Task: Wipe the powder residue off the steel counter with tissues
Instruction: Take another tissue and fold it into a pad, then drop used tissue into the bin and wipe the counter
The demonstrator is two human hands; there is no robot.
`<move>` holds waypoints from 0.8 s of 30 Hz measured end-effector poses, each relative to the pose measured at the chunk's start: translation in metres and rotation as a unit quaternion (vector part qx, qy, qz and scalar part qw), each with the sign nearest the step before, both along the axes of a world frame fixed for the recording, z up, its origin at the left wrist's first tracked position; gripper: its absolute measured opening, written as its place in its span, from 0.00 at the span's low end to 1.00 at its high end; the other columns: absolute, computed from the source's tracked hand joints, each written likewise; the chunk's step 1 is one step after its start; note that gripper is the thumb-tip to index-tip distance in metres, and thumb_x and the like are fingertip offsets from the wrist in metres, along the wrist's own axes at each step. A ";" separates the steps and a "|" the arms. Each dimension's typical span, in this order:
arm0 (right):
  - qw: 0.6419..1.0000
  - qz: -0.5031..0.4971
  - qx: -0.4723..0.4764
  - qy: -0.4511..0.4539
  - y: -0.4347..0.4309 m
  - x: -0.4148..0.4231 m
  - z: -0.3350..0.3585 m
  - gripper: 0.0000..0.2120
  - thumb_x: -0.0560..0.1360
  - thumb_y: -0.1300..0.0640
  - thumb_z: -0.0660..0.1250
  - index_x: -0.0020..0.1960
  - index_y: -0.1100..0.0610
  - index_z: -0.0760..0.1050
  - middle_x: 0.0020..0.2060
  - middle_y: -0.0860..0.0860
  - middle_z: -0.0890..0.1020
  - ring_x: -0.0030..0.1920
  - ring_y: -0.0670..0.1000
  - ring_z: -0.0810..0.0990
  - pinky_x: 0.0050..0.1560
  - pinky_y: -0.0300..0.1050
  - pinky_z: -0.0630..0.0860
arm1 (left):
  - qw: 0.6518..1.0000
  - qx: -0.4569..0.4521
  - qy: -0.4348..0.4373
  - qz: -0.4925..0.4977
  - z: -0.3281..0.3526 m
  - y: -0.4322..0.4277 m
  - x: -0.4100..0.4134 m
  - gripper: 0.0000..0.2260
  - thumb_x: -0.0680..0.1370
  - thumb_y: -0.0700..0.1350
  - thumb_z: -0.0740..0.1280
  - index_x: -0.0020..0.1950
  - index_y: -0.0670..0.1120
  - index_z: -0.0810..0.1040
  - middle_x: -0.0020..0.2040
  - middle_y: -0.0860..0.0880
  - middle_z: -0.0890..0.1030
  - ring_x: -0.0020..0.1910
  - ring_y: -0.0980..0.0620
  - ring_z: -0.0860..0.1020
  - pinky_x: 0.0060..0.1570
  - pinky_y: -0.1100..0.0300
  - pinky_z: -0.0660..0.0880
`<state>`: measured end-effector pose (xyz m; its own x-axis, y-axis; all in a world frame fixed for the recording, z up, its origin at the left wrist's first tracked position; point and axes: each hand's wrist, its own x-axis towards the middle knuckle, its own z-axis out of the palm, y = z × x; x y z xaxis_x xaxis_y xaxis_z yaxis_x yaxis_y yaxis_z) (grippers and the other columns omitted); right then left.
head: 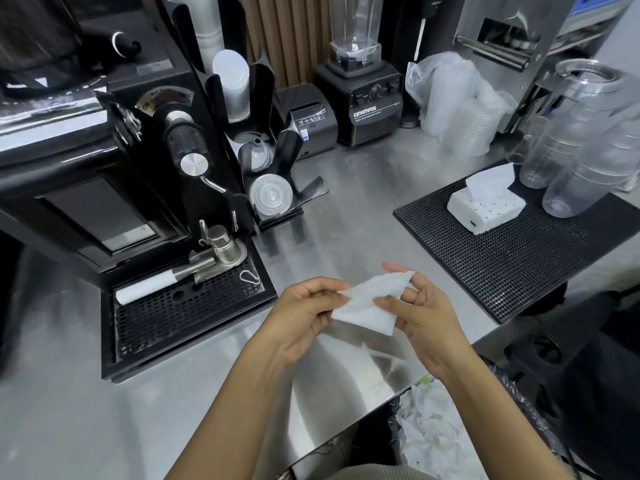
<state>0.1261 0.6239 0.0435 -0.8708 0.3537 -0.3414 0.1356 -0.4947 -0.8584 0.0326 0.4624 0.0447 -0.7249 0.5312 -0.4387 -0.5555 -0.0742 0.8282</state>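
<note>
A white tissue (367, 301) is held between both hands above the steel counter (349, 216), near its front edge. My left hand (304, 313) pinches the tissue's left edge with curled fingers. My right hand (419, 310) pinches its right side, thumb on top and fingers behind. The tissue is partly folded and slightly crumpled. A white tissue pack (486, 206) with one sheet sticking up lies on a black rubber mat (512, 251) to the right. Faint pale smears show on the counter below the hands.
A black machine with a drip tray (180, 313) stands at the left. Behind it are a cup and lid holder (263, 150), a receipt printer (311, 119) and a blender (363, 95). Clear plastic jugs (585, 147) crowd the right. A lined bin with crumpled tissues (436, 431) sits below the counter edge.
</note>
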 end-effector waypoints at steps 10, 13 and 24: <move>0.992 0.027 0.121 0.008 0.005 -0.011 -0.004 0.15 0.70 0.83 0.55 0.41 0.74 0.79 0.43 0.52 0.87 0.38 0.47 0.84 0.36 0.38 0.79 | 0.994 0.008 -0.111 0.019 -0.002 0.027 -0.003 0.18 0.77 0.56 0.66 0.51 0.42 0.82 0.46 0.42 0.83 0.42 0.47 0.81 0.43 0.55 0.77; 0.993 0.040 0.109 -0.013 0.011 -0.012 -0.004 0.15 0.73 0.80 0.56 0.47 0.71 0.81 0.39 0.50 0.86 0.36 0.45 0.83 0.36 0.35 0.78 | 0.998 -0.026 -0.052 0.017 -0.003 0.033 -0.007 0.12 0.72 0.42 0.73 0.53 0.40 0.81 0.48 0.38 0.83 0.43 0.41 0.82 0.48 0.46 0.79; 0.999 0.023 -0.043 -0.023 0.007 -0.018 -0.003 0.13 0.81 0.61 0.62 0.60 0.69 0.76 0.40 0.58 0.86 0.44 0.54 0.86 0.53 0.46 0.80 | 0.860 -0.176 0.477 -0.034 -0.030 0.041 0.010 0.17 0.74 0.33 0.68 0.56 0.50 0.82 0.48 0.54 0.75 0.48 0.54 0.77 0.49 0.67 0.73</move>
